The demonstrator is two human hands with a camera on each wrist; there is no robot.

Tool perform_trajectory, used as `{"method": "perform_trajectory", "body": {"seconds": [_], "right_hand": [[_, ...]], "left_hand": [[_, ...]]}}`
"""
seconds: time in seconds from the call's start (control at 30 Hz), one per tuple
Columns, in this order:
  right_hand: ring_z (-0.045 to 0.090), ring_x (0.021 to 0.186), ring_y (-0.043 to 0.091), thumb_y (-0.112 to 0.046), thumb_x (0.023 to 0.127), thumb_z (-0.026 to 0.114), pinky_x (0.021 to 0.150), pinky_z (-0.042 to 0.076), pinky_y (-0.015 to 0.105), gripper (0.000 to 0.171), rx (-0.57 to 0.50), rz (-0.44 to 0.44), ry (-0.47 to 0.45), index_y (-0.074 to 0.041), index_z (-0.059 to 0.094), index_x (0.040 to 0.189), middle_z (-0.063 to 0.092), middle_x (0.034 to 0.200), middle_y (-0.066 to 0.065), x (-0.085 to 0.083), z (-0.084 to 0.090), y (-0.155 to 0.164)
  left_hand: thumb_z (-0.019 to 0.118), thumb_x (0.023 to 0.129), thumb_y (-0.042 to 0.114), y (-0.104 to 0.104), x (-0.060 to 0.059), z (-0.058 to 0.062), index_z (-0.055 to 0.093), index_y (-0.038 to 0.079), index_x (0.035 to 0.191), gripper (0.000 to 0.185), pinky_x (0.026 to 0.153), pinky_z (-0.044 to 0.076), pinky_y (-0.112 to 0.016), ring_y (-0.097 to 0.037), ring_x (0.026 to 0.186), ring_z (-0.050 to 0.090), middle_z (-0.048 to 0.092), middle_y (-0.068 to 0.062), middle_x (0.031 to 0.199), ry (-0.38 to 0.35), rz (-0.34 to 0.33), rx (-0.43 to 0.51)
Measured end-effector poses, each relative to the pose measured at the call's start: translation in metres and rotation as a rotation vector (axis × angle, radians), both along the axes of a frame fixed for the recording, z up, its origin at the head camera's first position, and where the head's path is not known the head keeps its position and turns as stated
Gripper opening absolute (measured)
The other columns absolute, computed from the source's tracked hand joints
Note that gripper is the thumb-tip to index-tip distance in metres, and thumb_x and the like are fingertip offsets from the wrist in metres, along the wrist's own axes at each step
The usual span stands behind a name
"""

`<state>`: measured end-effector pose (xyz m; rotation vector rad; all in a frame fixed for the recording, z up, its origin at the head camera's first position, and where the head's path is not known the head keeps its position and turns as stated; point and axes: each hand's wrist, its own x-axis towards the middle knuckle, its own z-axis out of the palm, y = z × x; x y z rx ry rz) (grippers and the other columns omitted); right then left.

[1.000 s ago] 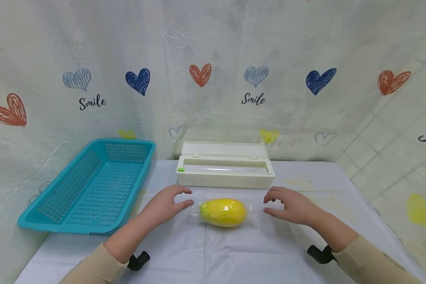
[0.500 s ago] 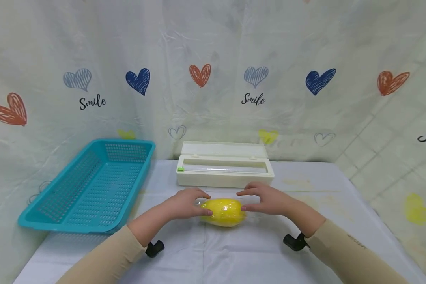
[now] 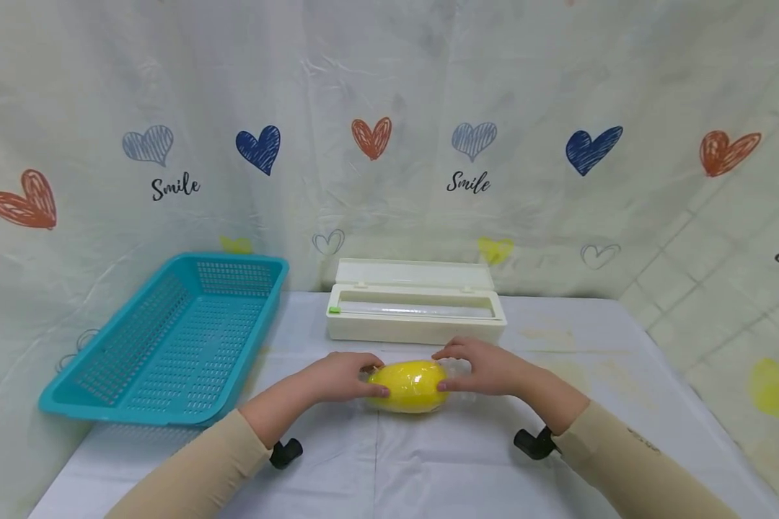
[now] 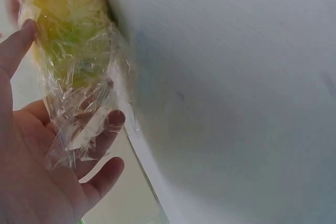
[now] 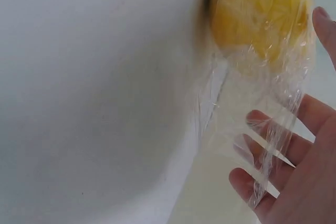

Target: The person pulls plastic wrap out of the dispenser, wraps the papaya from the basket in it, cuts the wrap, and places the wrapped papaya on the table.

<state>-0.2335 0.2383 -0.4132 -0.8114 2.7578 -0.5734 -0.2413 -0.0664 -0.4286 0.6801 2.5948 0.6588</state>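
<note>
A cling-film-wrapped yellow fruit (image 3: 410, 386) lies on the worktop (image 3: 428, 468). Left hand (image 3: 340, 376) and right hand (image 3: 487, 367) cup its ends, fingers loosely open. It looks firm, light and slippery; loose film tails offer poor hold.

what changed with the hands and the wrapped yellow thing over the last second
Both hands moved inward from either side: the left hand and right hand now touch the ends of the wrapped yellow fruit, fingers under its loose film tails. The fruit, teal basket and wrap dispenser stayed put.
</note>
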Motion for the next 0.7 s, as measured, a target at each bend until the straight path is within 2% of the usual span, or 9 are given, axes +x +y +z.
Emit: {"method": "perform_trajectory", "body": {"seconds": [0.2, 0.27, 0.33, 0.4, 0.5, 0.6, 0.7], "right_hand": [[0.049, 0.127, 0.033, -0.064, 0.084, 0.068, 0.104, 0.041, 0.055, 0.068, -0.052, -0.135, 0.108, -0.017, 0.062, 0.132, 0.053, 0.137, 0.008, 0.013, 0.006, 0.003], [0.052, 0.122, 0.032, -0.062, 0.084, 0.069, 0.102, 0.044, 0.053, 0.064, -0.062, -0.197, 0.156, -0.015, 0.063, 0.127, 0.055, 0.133, 0.009, 0.019, 0.005, 0.004], [0.056, 0.111, 0.029, -0.056, 0.085, 0.071, 0.095, 0.049, 0.048, 0.055, -0.083, -0.265, 0.171, -0.013, 0.065, 0.118, 0.059, 0.122, 0.007, 0.026, 0.004, 0.004], [0.057, 0.093, 0.024, -0.051, 0.086, 0.073, 0.082, 0.051, 0.041, 0.042, -0.100, -0.329, 0.141, -0.014, 0.065, 0.103, 0.061, 0.102, 0.003, 0.032, 0.003, 0.002], [0.052, 0.075, 0.019, -0.047, 0.088, 0.072, 0.066, 0.046, 0.034, 0.032, -0.112, -0.392, 0.021, -0.017, 0.063, 0.088, 0.058, 0.081, -0.001, 0.041, 0.000, -0.003], [0.051, 0.071, 0.016, -0.049, 0.089, 0.070, 0.062, 0.044, 0.032, 0.029, -0.111, -0.422, -0.093, -0.020, 0.066, 0.085, 0.059, 0.076, -0.005, 0.048, -0.005, -0.008], [0.055, 0.077, 0.014, -0.051, 0.088, 0.069, 0.066, 0.047, 0.032, 0.034, -0.117, -0.444, -0.145, -0.018, 0.071, 0.097, 0.063, 0.085, -0.005, 0.052, -0.008, -0.013]], "left_hand": [[0.072, 0.083, 0.057, 0.000, 0.006, -0.003, 0.063, 0.020, 0.124, 0.056, 0.085, 0.051, -0.039, -0.014, 0.093, 0.059, 0.066, 0.003, 0.108, -0.055, 0.019, 0.012], [0.072, 0.084, 0.056, 0.001, 0.008, -0.004, 0.062, 0.019, 0.124, 0.055, 0.084, 0.051, -0.038, -0.014, 0.091, 0.058, 0.066, 0.003, 0.107, -0.075, 0.033, 0.023], [0.071, 0.085, 0.055, 0.001, 0.012, -0.005, 0.061, 0.019, 0.124, 0.054, 0.083, 0.051, -0.038, -0.014, 0.091, 0.059, 0.066, 0.003, 0.107, -0.086, 0.045, 0.029], [0.071, 0.086, 0.054, 0.001, 0.015, -0.005, 0.061, 0.019, 0.125, 0.053, 0.084, 0.051, -0.039, -0.014, 0.092, 0.059, 0.066, 0.003, 0.107, -0.095, 0.059, 0.033], [0.071, 0.087, 0.051, 0.001, 0.021, -0.005, 0.059, 0.018, 0.127, 0.054, 0.083, 0.051, -0.040, -0.015, 0.091, 0.060, 0.066, 0.001, 0.106, -0.126, 0.080, 0.053], [0.070, 0.087, 0.051, 0.002, 0.024, -0.003, 0.057, 0.016, 0.130, 0.057, 0.082, 0.052, -0.041, -0.016, 0.091, 0.060, 0.066, 0.000, 0.106, -0.160, 0.088, 0.070], [0.068, 0.088, 0.055, 0.003, 0.022, -0.003, 0.056, 0.016, 0.133, 0.062, 0.083, 0.051, -0.043, -0.018, 0.095, 0.061, 0.066, -0.001, 0.110, -0.165, 0.088, 0.084]]}}
